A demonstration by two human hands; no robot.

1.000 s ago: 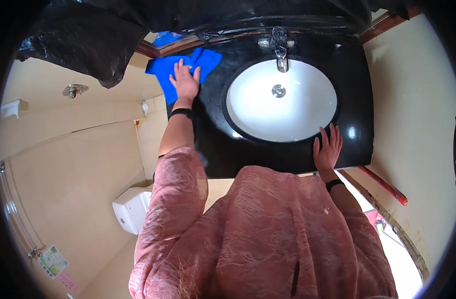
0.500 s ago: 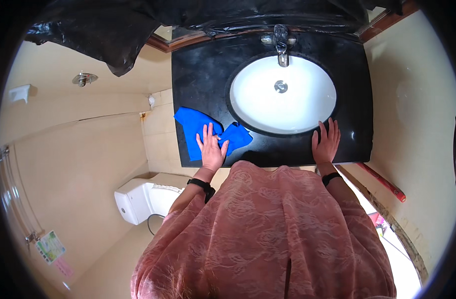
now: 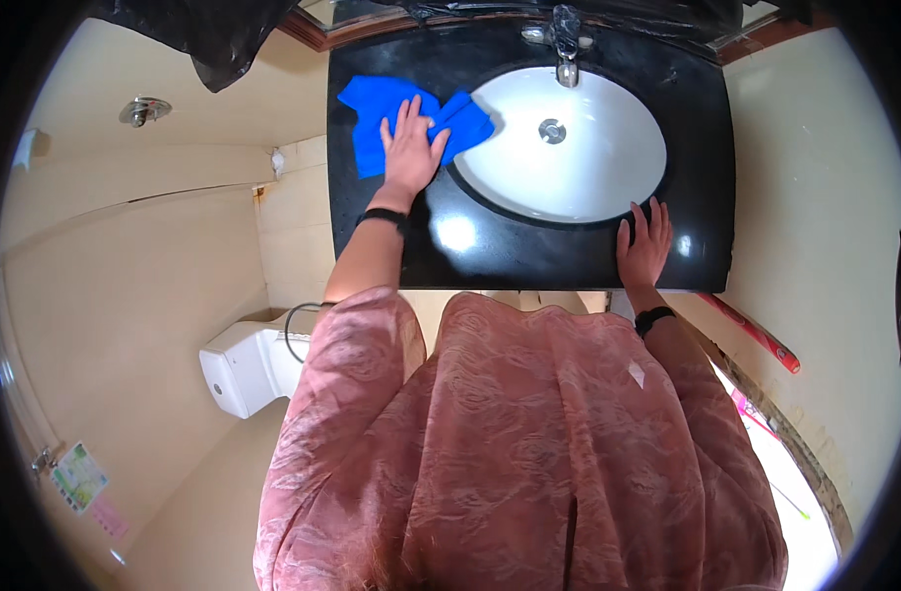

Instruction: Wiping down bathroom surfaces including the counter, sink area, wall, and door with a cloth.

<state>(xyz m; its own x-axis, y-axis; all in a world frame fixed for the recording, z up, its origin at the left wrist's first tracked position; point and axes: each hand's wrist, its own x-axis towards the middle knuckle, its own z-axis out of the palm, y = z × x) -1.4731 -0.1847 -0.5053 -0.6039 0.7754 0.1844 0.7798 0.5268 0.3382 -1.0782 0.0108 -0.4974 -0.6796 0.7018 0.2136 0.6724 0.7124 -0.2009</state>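
The basin (image 3: 593, 182) is set into the table (image 3: 539, 258), right of its middle. The faucet (image 3: 567, 71) is placed behind it, and the drain (image 3: 552, 131) is seen inside. On the table's left part the cloth (image 3: 370, 110) is laid, with its right end over the basin's edge. On it the fingers of the left hand (image 3: 411, 153) are placed. By the basin's front right edge, the right hand (image 3: 643, 251) is rested.

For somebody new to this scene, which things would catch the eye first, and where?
Probably the bright blue cloth under the left hand, on the left part of the black counter. The white oval basin right of the cloth would likely come next, with the right hand at its near right edge.
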